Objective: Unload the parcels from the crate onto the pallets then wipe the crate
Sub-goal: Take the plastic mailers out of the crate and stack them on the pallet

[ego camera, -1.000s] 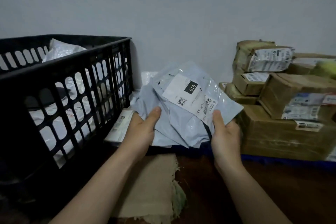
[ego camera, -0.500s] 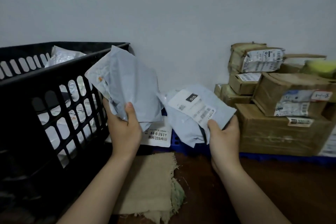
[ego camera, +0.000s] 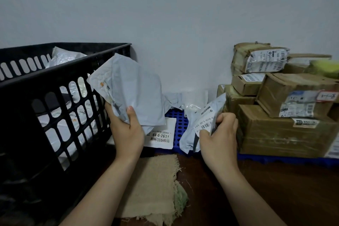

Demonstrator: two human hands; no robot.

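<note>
A black slotted crate [ego camera: 55,108] stands at the left with white and grey mailer bags [ego camera: 62,57] still inside. My left hand [ego camera: 126,132] grips a plain grey mailer bag [ego camera: 132,90], held upright beside the crate's right wall. My right hand [ego camera: 218,134] pinches a second grey mailer bag [ego camera: 200,124] with a barcode label, tilted on edge over the blue pallet [ego camera: 180,124]. A white labelled packet [ego camera: 161,136] lies flat on the pallet between my hands.
Taped cardboard boxes [ego camera: 282,130] are stacked on the pallet at the right against the wall. A frayed beige cloth [ego camera: 152,189] lies on the dark floor below my hands. Crumpled grey bags [ego camera: 174,97] sit at the back of the pallet.
One bundle held in both hands was split: my left hand lifted one bag toward the crate side, my right hand turned the labelled bag on edge and lowered it beside the boxes.
</note>
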